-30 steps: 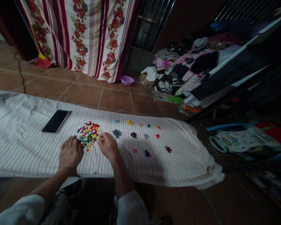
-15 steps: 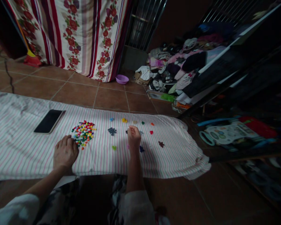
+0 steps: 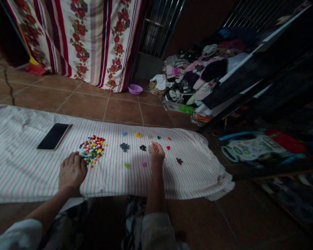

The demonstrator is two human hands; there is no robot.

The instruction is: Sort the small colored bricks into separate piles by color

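My left hand [image 3: 72,169] lies palm down on the striped cloth [image 3: 106,182], its fingers stretched out at the near left edge of a mixed pile of small coloured pieces [image 3: 94,149]. My right hand [image 3: 157,152] is pinched over the sorted groups; anything between the fingertips is too small to make out. Just left of it lies a black group [image 3: 143,148], with a dark grey group [image 3: 124,147] farther left. A pink group [image 3: 144,164] and a lime green group [image 3: 127,165] sit nearer me. Red pieces [image 3: 168,148] lie to its right, and yellow pieces [image 3: 138,134] beyond.
A phone [image 3: 53,136] rests on the cloth left of the pile. Dark maroon pieces [image 3: 179,161] lie toward the right end. On the tiled floor behind are a purple basin [image 3: 135,89], a red broom [image 3: 35,67] and a heap of clothes [image 3: 193,69].
My right hand has shifted a little to the right, uncovering the black and pink groups and now covering the dark blue one. My left hand has stayed beside the pile.
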